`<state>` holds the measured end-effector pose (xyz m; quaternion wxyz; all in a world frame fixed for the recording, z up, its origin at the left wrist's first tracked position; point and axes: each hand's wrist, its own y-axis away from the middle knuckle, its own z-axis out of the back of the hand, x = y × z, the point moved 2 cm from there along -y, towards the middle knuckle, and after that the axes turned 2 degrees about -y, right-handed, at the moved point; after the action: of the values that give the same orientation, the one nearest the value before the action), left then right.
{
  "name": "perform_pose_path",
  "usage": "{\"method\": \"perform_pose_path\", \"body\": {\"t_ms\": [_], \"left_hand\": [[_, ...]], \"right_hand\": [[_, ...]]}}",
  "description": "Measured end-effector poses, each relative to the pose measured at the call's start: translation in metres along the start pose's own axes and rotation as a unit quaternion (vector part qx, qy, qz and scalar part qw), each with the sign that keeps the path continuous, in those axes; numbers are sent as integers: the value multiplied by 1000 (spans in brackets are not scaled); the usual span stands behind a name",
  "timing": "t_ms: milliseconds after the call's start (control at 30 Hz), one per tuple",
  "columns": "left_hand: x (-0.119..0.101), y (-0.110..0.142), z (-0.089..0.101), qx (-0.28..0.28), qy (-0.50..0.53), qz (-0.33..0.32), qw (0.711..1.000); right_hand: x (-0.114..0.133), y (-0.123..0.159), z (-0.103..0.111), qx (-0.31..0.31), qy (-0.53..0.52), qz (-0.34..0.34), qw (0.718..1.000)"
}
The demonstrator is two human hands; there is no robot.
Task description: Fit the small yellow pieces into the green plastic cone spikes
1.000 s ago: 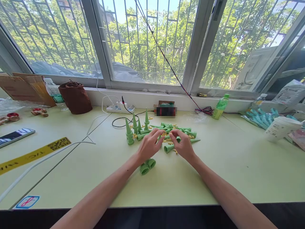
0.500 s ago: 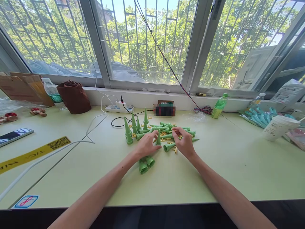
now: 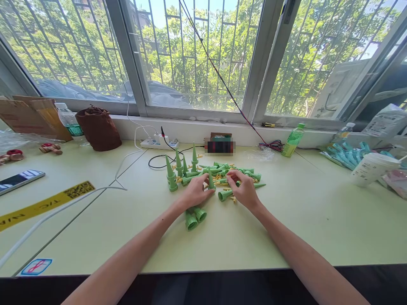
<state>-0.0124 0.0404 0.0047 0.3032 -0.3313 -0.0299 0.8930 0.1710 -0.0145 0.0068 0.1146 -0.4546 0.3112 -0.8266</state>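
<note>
You have two hands in view, your left hand (image 3: 197, 190) and your right hand (image 3: 244, 189); you have five upright green cones (image 3: 172, 182); count two hollow green pieces (image 3: 191, 220) lying near your left wrist; the overlapping green parts (image 3: 224, 195) and small yellow pieces (image 3: 234, 200) are too crowded for you to count; around these, note three bottles (image 3: 292, 142), one white cup (image 3: 370, 171), one phone (image 3: 22, 181), one brown bag (image 3: 99, 130), one power strip (image 3: 146, 145), one yellow strip (image 3: 41, 204) and one cardboard box (image 3: 25, 120).
</note>
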Motion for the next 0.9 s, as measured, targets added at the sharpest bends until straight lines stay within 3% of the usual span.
{"method": "perform_pose_path", "body": {"t_ms": [367, 900], "left_hand": [[-1, -1, 1, 12, 130, -13, 991], [-7, 2, 0, 24, 162, -43, 986]], "right_hand": [[-2, 0, -4, 34, -16, -4, 999], [0, 2, -6, 68, -34, -3, 997]]}}
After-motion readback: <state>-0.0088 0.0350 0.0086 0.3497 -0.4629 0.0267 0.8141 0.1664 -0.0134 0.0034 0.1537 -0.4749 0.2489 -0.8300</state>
